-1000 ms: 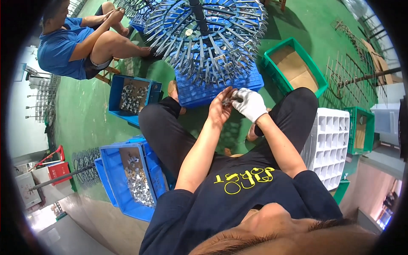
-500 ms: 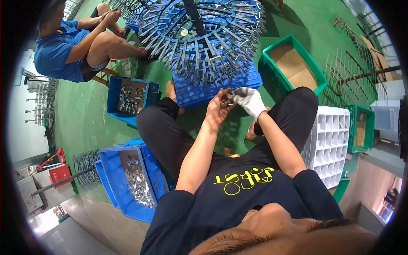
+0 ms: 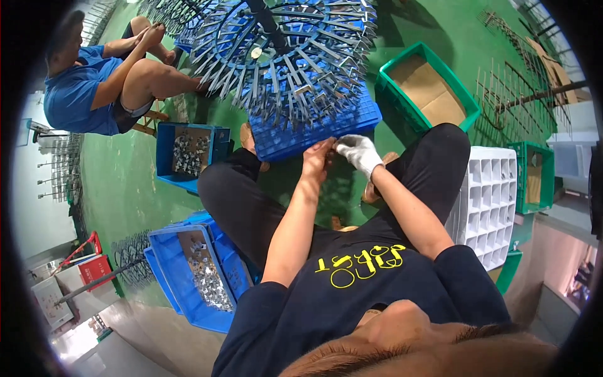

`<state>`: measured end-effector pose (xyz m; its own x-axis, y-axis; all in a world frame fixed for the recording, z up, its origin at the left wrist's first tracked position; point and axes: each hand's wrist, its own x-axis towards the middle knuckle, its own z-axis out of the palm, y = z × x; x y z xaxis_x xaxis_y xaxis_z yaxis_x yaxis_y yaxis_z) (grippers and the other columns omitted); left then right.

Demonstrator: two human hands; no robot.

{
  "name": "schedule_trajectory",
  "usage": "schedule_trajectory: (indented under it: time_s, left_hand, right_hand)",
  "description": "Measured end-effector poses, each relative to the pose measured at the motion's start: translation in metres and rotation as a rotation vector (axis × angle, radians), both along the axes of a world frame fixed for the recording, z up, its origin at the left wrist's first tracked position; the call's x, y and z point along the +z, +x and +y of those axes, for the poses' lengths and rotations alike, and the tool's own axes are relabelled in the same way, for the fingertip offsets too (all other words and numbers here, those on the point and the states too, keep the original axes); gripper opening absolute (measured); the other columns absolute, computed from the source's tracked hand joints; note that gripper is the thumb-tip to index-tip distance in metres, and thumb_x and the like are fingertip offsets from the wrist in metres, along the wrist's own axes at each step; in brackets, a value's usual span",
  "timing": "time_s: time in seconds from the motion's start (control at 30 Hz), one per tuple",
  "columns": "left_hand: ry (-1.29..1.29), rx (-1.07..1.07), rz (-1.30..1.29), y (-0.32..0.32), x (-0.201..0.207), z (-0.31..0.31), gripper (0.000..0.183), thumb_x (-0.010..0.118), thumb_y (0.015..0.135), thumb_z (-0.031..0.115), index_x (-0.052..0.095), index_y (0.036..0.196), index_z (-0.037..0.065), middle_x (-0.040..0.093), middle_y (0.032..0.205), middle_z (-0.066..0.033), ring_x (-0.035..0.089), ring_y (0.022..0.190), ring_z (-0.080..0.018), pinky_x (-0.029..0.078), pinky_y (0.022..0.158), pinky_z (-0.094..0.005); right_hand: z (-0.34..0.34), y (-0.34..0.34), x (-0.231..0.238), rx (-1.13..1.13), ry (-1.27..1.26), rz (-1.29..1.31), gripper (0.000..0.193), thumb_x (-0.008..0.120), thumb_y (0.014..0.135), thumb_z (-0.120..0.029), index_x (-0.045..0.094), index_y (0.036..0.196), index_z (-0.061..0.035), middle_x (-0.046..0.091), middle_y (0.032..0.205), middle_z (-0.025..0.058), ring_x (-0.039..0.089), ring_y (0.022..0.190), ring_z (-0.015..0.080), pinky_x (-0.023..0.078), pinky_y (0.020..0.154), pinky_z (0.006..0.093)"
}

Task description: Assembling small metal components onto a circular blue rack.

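Observation:
My bare left hand (image 3: 318,158) is curled closed just in front of a blue plastic crate (image 3: 295,139). Small metal pieces showed in it a moment ago; now its fingers mostly hide them. My right hand (image 3: 359,152), in a white glove, meets the left one with thumb and fingertips pinched together. What the pinch holds is too small to make out. Beyond both hands stands a round dark rack (image 3: 276,66) on a central post, ringed with many metal prongs, its near edge over the crate.
Blue bins with small metal parts stand at left, one nearer (image 3: 210,279) and one farther (image 3: 190,154). A green crate (image 3: 468,103) lined with cardboard lies right of the rack. A white compartment tray (image 3: 487,210) is beside my right knee. A person in blue (image 3: 78,91) sits at far left.
My hands have dropped slightly and my left fingers have closed more, covering the metal pieces seen before. The rack and crate appear shifted a little left as the view moved.

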<state>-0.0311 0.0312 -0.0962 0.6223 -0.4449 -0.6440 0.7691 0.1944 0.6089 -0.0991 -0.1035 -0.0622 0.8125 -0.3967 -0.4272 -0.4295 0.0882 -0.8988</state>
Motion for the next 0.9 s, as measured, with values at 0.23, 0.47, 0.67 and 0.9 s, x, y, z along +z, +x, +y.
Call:
schedule_trajectory:
  time_s: [0.23,0.47,0.67,0.9]
  left_hand:
    - [0.311,-0.388,-0.186,0.023,0.003,-0.001,0.017,0.074,0.079,0.025,0.072,0.081,0.008,0.059,0.064,0.0013,0.046,0.051,-0.0054,0.033,0.044,-0.0186]
    - [0.303,-0.439,-0.109,0.029,-0.021,-0.02,0.018,0.074,0.078,0.026,0.069,0.081,0.009,0.057,0.064,0.0009,0.044,0.049,-0.0055,0.032,0.042,-0.0193]
    - [0.172,0.058,0.138,0.042,-0.062,-0.074,0.018,0.074,0.078,0.026,0.064,0.081,0.011,0.054,0.064,0.0012,0.041,0.046,-0.0061,0.029,0.039,-0.0191]
    - [0.069,0.349,0.225,0.043,-0.092,-0.087,0.018,0.075,0.077,0.025,0.061,0.077,0.013,0.051,0.062,0.0019,0.04,0.045,-0.0066,0.026,0.036,-0.0191]
  right_hand:
    - [-0.025,0.001,-0.008,0.289,-0.722,-0.114,0.017,0.063,0.076,-0.022,0.07,0.086,-0.0097,0.069,0.082,0.0082,0.061,0.067,0.0301,0.048,0.062,0.0371]
    - [-0.03,0.013,-0.007,0.425,-1.026,0.002,0.018,0.059,0.076,-0.025,0.069,0.076,-0.0101,0.068,0.078,0.0096,0.062,0.071,0.0322,0.049,0.065,0.039]
    - [-0.054,0.035,-0.045,0.119,-0.929,0.234,0.015,0.06,0.077,-0.025,0.068,0.078,-0.0127,0.068,0.082,0.0044,0.062,0.073,0.029,0.049,0.068,0.0365]
    - [-0.051,0.035,-0.084,-0.045,-0.997,-0.038,0.013,0.064,0.077,-0.023,0.069,0.082,-0.0122,0.068,0.084,0.0025,0.063,0.073,0.0257,0.049,0.068,0.0328]
